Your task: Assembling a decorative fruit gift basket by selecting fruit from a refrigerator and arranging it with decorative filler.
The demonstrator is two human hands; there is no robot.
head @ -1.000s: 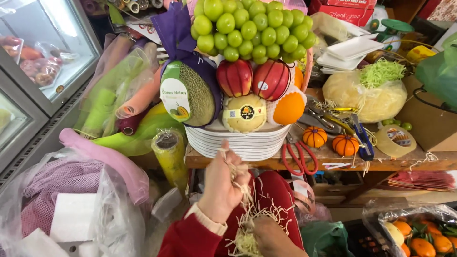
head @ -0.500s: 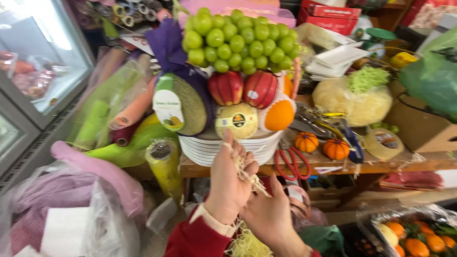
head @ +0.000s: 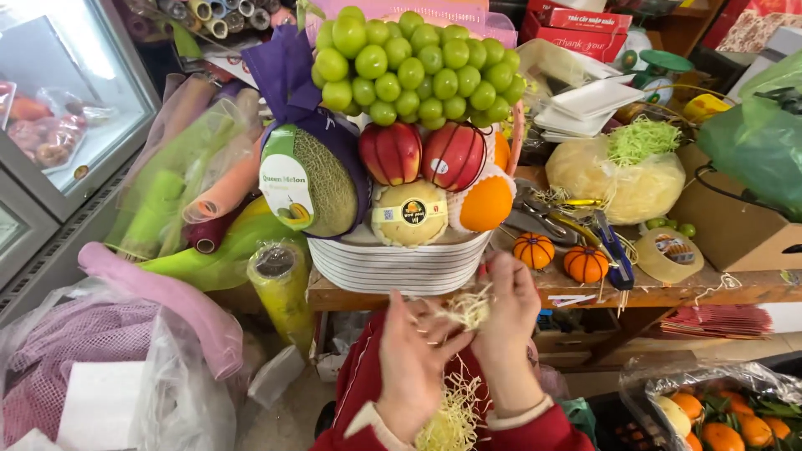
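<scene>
- Down low, a clump of pale straw-coloured paper shreds (head: 464,309) is held up between two hands, just in front of the edge of the brown wooden counter (head: 752,288).
- The left hand (head: 415,359) is seen with its palm open and its fingers bent, and the bottom of the shreds is touched by it.
- The right hand (head: 510,313) is closed on the top of the shreds, which are pinched in its fingertips.
- More of the same pale shreds (head: 447,413) are seen hanging lower down, over the red sleeves.
- Just behind the hands, a round white basket with thin dark stripes (head: 393,266) is set on the counter.
- The basket is filled with fruit: a big bunch of green grapes (head: 413,63) on top, two red apples (head: 422,154) under it, a netted green melon with a label (head: 313,179) on the left, a pale round pear in a foam net (head: 409,213) in front, and an orange (head: 487,203) on the right.
- Purple wrapping paper (head: 284,71) is tucked behind the melon.
- Two small orange pumpkin-shaped toys (head: 560,257) are placed on the counter, just right of the basket.
- A roll of clear sticky tape (head: 668,255) is found further right, near a blue-handled knife (head: 614,250).
- Rolls of coloured wrapping paper (head: 209,192) are leaned to the left of the basket.
</scene>
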